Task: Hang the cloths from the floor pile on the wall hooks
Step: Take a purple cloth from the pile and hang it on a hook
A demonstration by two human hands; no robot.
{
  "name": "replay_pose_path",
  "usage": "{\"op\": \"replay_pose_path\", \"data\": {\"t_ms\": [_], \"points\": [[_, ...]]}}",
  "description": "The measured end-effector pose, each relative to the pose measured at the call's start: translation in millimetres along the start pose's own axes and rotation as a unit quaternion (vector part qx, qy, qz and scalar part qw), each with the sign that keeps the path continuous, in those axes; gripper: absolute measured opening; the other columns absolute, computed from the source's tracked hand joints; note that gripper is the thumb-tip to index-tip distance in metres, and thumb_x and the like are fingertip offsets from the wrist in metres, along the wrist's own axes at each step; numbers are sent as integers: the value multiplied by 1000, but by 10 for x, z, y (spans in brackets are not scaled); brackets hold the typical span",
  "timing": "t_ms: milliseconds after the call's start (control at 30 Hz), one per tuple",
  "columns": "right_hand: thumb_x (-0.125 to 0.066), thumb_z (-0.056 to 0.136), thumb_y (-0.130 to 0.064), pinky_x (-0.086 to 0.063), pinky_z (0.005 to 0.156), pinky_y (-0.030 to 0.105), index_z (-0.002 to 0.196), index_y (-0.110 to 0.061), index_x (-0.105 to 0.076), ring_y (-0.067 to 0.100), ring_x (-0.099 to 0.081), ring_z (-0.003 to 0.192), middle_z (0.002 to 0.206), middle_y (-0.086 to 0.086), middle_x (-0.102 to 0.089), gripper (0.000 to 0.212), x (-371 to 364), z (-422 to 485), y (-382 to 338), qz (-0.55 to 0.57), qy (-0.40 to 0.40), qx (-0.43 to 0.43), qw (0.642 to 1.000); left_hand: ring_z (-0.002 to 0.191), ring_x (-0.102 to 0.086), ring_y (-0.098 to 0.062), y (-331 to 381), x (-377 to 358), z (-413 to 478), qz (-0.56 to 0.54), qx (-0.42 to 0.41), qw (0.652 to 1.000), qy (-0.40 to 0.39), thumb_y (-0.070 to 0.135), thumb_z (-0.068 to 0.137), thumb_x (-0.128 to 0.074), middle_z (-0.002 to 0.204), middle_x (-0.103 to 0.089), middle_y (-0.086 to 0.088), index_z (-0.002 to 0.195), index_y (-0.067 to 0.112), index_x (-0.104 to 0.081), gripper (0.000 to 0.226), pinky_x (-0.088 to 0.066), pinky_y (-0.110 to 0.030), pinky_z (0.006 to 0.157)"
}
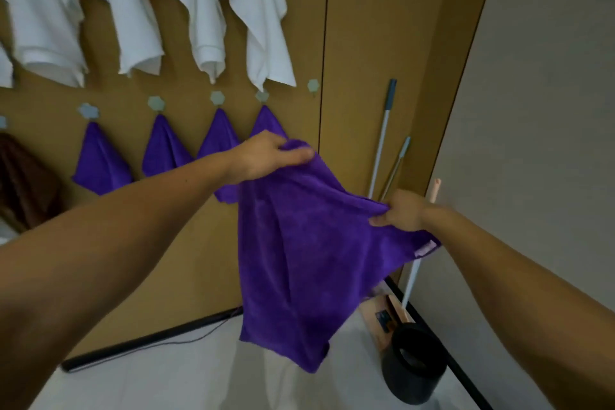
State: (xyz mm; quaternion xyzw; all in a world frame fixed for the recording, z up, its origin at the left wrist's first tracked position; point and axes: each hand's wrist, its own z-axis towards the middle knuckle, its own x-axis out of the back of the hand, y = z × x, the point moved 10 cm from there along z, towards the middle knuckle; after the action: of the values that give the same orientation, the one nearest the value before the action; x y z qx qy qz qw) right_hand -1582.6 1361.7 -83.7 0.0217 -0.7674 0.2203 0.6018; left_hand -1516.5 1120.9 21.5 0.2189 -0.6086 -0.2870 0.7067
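A purple cloth (299, 260) hangs spread in the air in front of the brown wall. My left hand (263, 156) pinches its upper corner, and my right hand (402, 215) grips its right edge lower down. One pale hexagonal hook (313, 86) on the lower row is bare, up and to the right of my left hand. Several purple cloths (100, 166) hang from the other lower hooks, and several white cloths (259, 17) from an upper row. The floor pile is out of sight.
Mop or broom handles (382, 136) lean in the corner at right, above a wooden dustpan-like piece (382, 313) and a black bin (412, 366) on the floor. A brown cloth (23, 176) hangs at far left. A black baseboard (149, 339) and thin cable run along the wall's foot.
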Motion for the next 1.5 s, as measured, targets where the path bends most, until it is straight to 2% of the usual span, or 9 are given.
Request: {"op": "replay_pose_path", "data": {"t_ms": [167, 300, 467, 700, 867, 1000, 1167, 1333, 1500], "points": [[-65, 90, -26, -51, 64, 31, 92, -1, -67, 26, -66, 74, 88, 15, -70, 25, 36, -78, -316, 215, -27, -43, 975, 89, -70, -18, -638, -71, -321, 189, 116, 951, -216, 37, 64, -85, 95, -74, -3, 94, 11, -73, 42, -57, -37, 84], [-71, 81, -19, -57, 60, 30, 103, -1, -66, 25, -72, 73, 90, 15, -73, 29, 163, -247, -762, 384, -125, 3, 915, 100, -69, -27, -786, 212, -504, -22, 161, 939, -302, 15, 73, -79, 106, -73, -11, 101, 5, -72, 30, -54, -41, 91], [-58, 76, -60, -47, 97, 47, 129, -19, -54, 25, -56, 115, 129, 7, -56, 67, 829, -12, -1325, 795, 27, 173, 580, 126, -51, -28, -708, 789, -113, -514, 66, 848, -112, 46, 76, -68, 134, -58, -11, 134, 13, -55, 68, -42, -46, 106], [-63, 87, -26, -60, 66, 32, 90, -9, -74, 20, -72, 73, 86, 9, -75, 20, -866, 173, -1744, 651, -158, -28, 742, 94, -69, -24, -1478, -358, -573, -448, 207, 852, -172, 9, 76, -70, 110, -70, -13, 125, 3, -60, 49, -55, -42, 89], [-57, 90, -9, -60, 75, 35, 109, -2, -62, 24, -70, 87, 101, 15, -71, 21, -229, 250, -1801, 780, -42, 50, 623, 78, -69, -18, -1596, 360, -322, -590, 178, 787, -16, 26, 80, -67, 85, -73, -6, 99, 13, -69, 24, -58, -31, 76], [-60, 90, -5, -59, 69, 31, 108, -4, -63, 18, -66, 84, 110, 7, -67, 18, -688, 88, -1802, 581, -113, -31, 806, 70, -72, -19, -1841, -15, -679, -445, 254, 850, -121, 8, 84, -58, 82, -74, -10, 96, 6, -72, 18, -60, -33, 70], [-56, 95, -14, -53, 75, 31, 107, -5, -61, 19, -61, 83, 95, 9, -65, 16, -399, 143, -1569, 694, -12, -44, 718, 56, -69, -21, -2119, 524, -585, -409, 304, 860, 15, 15, 88, -61, 70, -72, -11, 87, 11, -71, 11, -57, -36, 47], [-58, 94, -12, -55, 51, 26, 94, -1, -62, 18, -62, 72, 86, 11, -66, 12, -359, 105, -1172, 650, 58, -93, 752, 60, -67, -15, -2290, 915, -646, -405, 315, 858, 33, 17, 84, -66, 79, -70, -4, 86, 13, -69, 5, -56, -27, 51], [-58, 91, -6, -56, 54, 27, 98, 0, -65, 19, -70, 71, 86, 12, -73, 11, -32, 142, -993, 770, 145, -36, 620, 86, -67, -16, -2272, 1121, -530, -485, 250, 834, 76, 21, 90, -61, 105, -68, -6, 113, 9, -63, 26, -59, -32, 73]]}}
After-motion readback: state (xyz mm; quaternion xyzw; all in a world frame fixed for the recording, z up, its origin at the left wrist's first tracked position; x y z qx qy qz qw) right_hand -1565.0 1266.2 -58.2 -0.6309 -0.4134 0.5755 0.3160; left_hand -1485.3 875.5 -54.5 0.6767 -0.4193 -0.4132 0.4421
